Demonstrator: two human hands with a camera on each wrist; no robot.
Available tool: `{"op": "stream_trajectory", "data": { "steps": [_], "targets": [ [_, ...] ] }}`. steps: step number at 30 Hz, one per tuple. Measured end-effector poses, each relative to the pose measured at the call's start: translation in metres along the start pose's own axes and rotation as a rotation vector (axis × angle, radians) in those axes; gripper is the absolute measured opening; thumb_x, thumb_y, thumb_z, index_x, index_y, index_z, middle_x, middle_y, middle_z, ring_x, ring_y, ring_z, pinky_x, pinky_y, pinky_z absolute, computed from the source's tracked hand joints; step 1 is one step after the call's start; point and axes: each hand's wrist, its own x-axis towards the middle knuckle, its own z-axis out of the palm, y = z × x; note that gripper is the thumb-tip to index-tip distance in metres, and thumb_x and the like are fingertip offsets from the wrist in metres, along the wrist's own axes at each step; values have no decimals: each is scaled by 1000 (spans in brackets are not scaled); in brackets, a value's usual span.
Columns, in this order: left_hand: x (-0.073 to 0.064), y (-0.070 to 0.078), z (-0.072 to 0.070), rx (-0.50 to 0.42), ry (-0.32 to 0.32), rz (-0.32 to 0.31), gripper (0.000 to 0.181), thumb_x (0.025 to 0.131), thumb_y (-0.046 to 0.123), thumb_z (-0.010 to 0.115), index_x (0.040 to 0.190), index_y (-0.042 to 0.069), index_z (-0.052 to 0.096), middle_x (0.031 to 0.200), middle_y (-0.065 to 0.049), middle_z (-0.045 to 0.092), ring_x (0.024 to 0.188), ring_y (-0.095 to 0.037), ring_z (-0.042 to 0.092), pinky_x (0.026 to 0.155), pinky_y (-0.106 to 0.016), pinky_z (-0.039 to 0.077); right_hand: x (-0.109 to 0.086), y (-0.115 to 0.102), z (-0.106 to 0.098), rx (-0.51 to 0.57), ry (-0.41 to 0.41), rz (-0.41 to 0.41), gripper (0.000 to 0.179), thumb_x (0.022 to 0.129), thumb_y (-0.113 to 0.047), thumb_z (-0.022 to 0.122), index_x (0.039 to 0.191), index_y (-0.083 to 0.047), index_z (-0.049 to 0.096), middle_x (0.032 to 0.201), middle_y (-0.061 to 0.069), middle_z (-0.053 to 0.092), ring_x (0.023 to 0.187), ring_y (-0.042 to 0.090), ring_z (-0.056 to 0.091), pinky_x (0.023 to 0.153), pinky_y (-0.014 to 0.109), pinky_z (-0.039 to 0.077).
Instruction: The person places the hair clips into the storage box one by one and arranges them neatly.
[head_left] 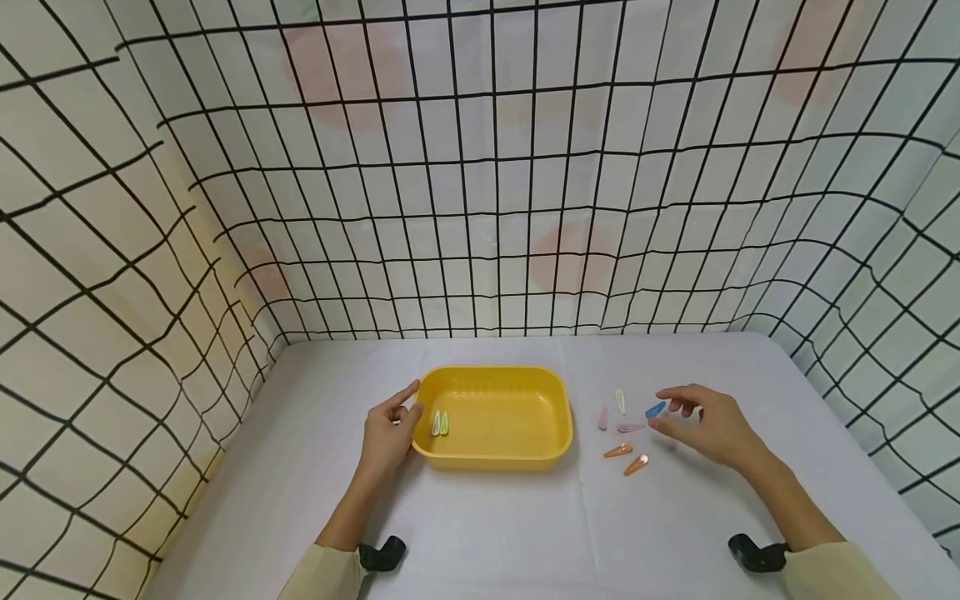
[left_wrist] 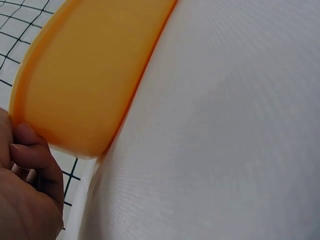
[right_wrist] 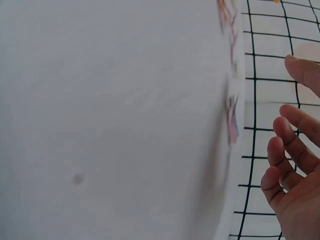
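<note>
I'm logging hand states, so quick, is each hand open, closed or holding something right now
Left hand: holding the yellow tray at its left end.
Right hand: open, thumb and fingers parted near the blue clip.

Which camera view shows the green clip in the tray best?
The head view: it looks down into the yellow tray, where the green clip lies beside a white clip. The left wrist view shows the tray from outside, hiding the clip; the right wrist view does not show it.
</note>
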Motion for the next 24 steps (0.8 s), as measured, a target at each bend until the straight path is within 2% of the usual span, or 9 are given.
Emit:
{"op": "stream_trajectory", "data": {
  "steps": [6, 12, 19, 24],
  "targets": [
    [-1, 1, 1, -20, -13, 2, 43, 98, 20, 68, 141, 25, 65, 66, -2, 45, 41, -16, 37, 40, -21, 36, -19, 17, -3, -48, 18, -9, 49, 81, -39, 86, 119, -11, 74, 92, -1, 62, 84, 12, 51, 68, 26, 43],
    [-1, 2, 2, -12, -11, -24, 44, 98, 22, 68, 141, 27, 65, 68, -3, 46, 43, -17, 39, 41, -21, 38, -29, 25, -4, -81, 8, 8, 52, 78, -42, 88, 117, -11, 74, 91, -3, 61, 82, 11, 50, 67, 26, 41],
    [-1, 1, 1, -19, -8, -11, 43, 99, 22, 68, 141, 27, 65, 69, -2, 46, 43, -16, 39, 41, -20, 39, -32, 29, 2, -72, -61, 85, 55, 80, -48, 85, 120, -13, 73, 98, 0, 65, 90, 17, 54, 75, 32, 48],
    [-1, 0, -1, -11, -6, 2, 43, 99, 22, 67, 141, 27, 65, 67, -2, 46, 42, -16, 39, 41, -20, 39, -31, 30, 7, -69, -67, 97, 56, 79, -50, 85, 120, -12, 74, 101, 1, 67, 94, 20, 57, 79, 34, 50]
  ]
}}
